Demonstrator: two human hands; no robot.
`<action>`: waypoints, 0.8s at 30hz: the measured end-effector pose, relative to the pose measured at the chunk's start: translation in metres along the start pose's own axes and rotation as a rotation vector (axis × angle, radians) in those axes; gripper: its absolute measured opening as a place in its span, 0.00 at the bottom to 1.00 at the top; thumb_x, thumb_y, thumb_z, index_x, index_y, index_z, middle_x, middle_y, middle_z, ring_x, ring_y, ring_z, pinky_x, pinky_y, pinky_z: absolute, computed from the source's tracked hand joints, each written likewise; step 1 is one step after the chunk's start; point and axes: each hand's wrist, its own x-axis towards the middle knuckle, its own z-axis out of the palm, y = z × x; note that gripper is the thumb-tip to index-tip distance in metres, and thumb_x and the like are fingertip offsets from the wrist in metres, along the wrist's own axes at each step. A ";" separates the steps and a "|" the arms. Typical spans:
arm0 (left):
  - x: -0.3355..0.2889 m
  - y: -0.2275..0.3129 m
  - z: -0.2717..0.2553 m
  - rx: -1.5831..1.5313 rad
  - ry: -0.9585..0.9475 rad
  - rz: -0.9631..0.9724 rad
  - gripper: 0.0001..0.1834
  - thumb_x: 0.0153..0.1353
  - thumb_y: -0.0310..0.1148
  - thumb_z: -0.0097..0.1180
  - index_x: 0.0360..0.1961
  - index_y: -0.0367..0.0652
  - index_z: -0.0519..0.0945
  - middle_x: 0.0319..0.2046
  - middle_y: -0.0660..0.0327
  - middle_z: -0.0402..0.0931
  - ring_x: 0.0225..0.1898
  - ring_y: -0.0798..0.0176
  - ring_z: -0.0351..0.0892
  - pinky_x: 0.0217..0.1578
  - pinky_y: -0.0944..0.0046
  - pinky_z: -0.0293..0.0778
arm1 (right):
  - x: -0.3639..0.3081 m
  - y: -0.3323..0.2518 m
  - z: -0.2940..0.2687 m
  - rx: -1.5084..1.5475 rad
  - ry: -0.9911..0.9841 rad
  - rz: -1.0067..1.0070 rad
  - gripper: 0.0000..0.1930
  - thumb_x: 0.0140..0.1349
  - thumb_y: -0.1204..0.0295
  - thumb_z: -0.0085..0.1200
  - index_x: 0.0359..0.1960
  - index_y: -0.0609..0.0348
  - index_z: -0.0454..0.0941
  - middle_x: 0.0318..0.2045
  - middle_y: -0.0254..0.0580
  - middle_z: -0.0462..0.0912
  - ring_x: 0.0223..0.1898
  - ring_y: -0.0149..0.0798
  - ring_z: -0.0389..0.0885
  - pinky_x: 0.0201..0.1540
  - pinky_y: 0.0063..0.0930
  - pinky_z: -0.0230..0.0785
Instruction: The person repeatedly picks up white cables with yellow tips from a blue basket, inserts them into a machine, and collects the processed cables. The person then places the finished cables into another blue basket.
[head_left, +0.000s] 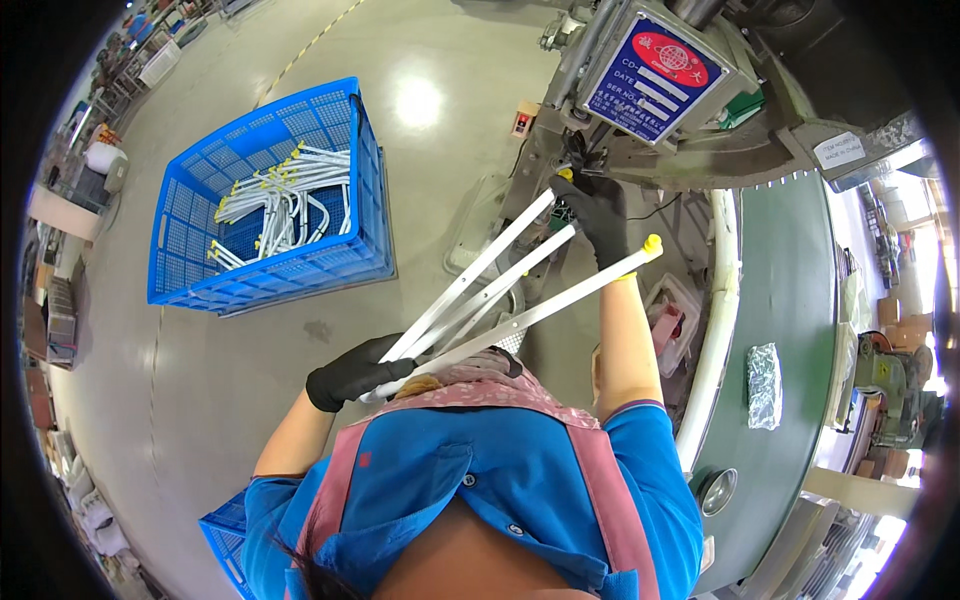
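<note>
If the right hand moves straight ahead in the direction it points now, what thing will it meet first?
The right hand, in a black glove, points up toward the grey machine. It would probably meet the machine's dark metal part just above its fingers first, though depth is unclear.

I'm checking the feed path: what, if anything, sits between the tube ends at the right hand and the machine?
Nothing visible does. The right hand, gloved black, holds the far ends of the white tubes right at the grey machine, with no object in the gap. The left hand grips their near ends.
</note>
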 end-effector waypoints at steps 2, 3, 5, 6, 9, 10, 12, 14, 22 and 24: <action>0.000 0.005 -0.002 0.069 -0.005 -0.056 0.28 0.61 0.41 0.53 0.58 0.35 0.67 0.49 0.55 0.73 0.50 0.63 0.70 0.52 0.64 0.65 | 0.001 0.005 0.003 0.038 0.031 -0.056 0.11 0.50 0.74 0.62 0.35 0.66 0.81 0.28 0.34 0.82 0.30 0.25 0.77 0.35 0.20 0.69; 0.000 0.008 -0.002 0.107 -0.008 -0.122 0.27 0.62 0.40 0.53 0.57 0.35 0.67 0.49 0.55 0.73 0.50 0.63 0.70 0.51 0.64 0.65 | 0.000 0.007 0.005 0.049 0.048 -0.058 0.11 0.50 0.74 0.62 0.35 0.66 0.81 0.28 0.35 0.82 0.30 0.26 0.77 0.35 0.20 0.69; -0.003 0.014 -0.002 0.080 -0.015 -0.101 0.27 0.62 0.41 0.52 0.57 0.35 0.68 0.48 0.55 0.74 0.49 0.63 0.70 0.51 0.65 0.65 | -0.003 0.011 0.003 0.053 0.080 -0.006 0.12 0.51 0.73 0.62 0.36 0.66 0.81 0.29 0.36 0.82 0.30 0.26 0.77 0.35 0.20 0.69; -0.004 0.017 -0.002 0.066 -0.019 -0.108 0.27 0.62 0.42 0.52 0.57 0.35 0.68 0.48 0.55 0.74 0.49 0.63 0.71 0.51 0.65 0.65 | -0.004 0.013 0.005 0.045 0.117 0.040 0.12 0.51 0.72 0.62 0.36 0.66 0.80 0.29 0.36 0.82 0.30 0.27 0.77 0.35 0.20 0.69; -0.008 0.022 -0.005 0.091 -0.032 -0.035 0.28 0.62 0.42 0.52 0.57 0.35 0.67 0.49 0.55 0.73 0.50 0.63 0.70 0.52 0.65 0.65 | -0.006 0.021 0.009 -0.003 0.189 0.039 0.13 0.51 0.71 0.62 0.36 0.66 0.80 0.30 0.37 0.82 0.30 0.28 0.77 0.35 0.21 0.69; -0.009 0.021 -0.007 0.121 -0.032 -0.036 0.28 0.62 0.42 0.52 0.58 0.35 0.67 0.49 0.55 0.73 0.50 0.63 0.70 0.52 0.65 0.64 | -0.007 0.023 0.011 -0.055 0.214 0.030 0.14 0.51 0.70 0.62 0.36 0.66 0.80 0.30 0.38 0.82 0.30 0.28 0.77 0.35 0.21 0.69; -0.007 0.018 -0.012 0.197 -0.041 0.049 0.29 0.61 0.43 0.52 0.58 0.35 0.66 0.49 0.55 0.73 0.50 0.63 0.70 0.53 0.65 0.64 | -0.007 0.029 0.013 -0.093 0.237 0.011 0.13 0.51 0.69 0.62 0.35 0.66 0.79 0.27 0.36 0.81 0.28 0.27 0.75 0.33 0.21 0.68; -0.002 0.012 -0.017 0.128 -0.036 -0.025 0.29 0.61 0.43 0.52 0.59 0.35 0.65 0.50 0.55 0.72 0.51 0.64 0.69 0.53 0.65 0.63 | -0.007 0.033 0.014 -0.038 0.232 -0.029 0.12 0.51 0.68 0.62 0.32 0.65 0.78 0.23 0.33 0.78 0.26 0.25 0.72 0.30 0.21 0.66; 0.013 -0.011 -0.019 0.025 -0.067 -0.010 0.24 0.62 0.37 0.51 0.57 0.35 0.68 0.47 0.58 0.73 0.47 0.66 0.69 0.51 0.67 0.63 | -0.015 0.041 0.011 -0.214 0.158 0.164 0.16 0.53 0.67 0.60 0.40 0.65 0.78 0.33 0.39 0.81 0.34 0.28 0.77 0.39 0.23 0.69; 0.014 -0.012 -0.019 0.029 -0.082 0.028 0.23 0.62 0.36 0.51 0.54 0.34 0.69 0.47 0.57 0.73 0.47 0.66 0.70 0.50 0.68 0.64 | -0.022 0.047 0.008 -0.184 0.217 0.088 0.17 0.54 0.68 0.59 0.43 0.65 0.77 0.33 0.38 0.81 0.34 0.27 0.76 0.38 0.23 0.69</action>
